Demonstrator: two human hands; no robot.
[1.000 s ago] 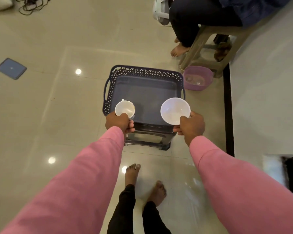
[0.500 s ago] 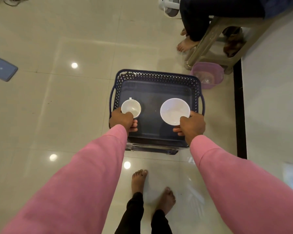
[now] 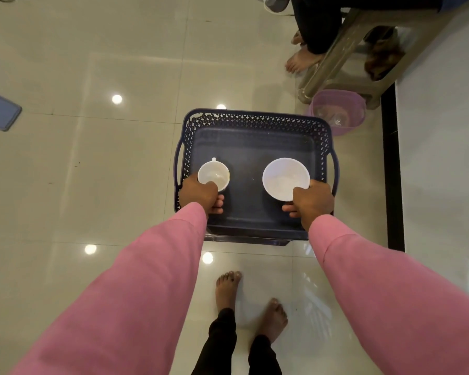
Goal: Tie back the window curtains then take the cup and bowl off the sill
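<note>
Seen from above, the person's left hand (image 3: 199,194) has its grip closed around the near side of a small white cup with a side handle (image 3: 214,175), fingers curled under and the thumb over the rim. The cup sits upright over the left part of a dark navy plastic basket with a perforated lattice wall and loop handles (image 3: 257,120); whether its base touches the basket floor cannot be told. The cup's handle points away from the person.

The right hand (image 3: 313,203) has its grip closed on the near edge of a round white bowl (image 3: 283,177), thumb on the rim and fingers beneath. The bowl is upright over the right part of the same basket, apart from the cup, with bare dark basket floor between them. Both vessels look empty.

Both arms wear pink sleeves (image 3: 146,272). The basket rests on a dark stool (image 3: 244,240), only its near edge showing, which stands on the glossy cream tiled floor (image 3: 92,171). The person's bare feet (image 3: 226,288) stand just in front of it.

Beyond the basket to the right sits a translucent purple plastic tub (image 3: 337,109) beside the leg of a beige plastic chair (image 3: 333,63), where another seated person's bare foot (image 3: 299,60) rests on the floor. A grey flat device (image 3: 0,110) lies on the floor at far left.
</note>
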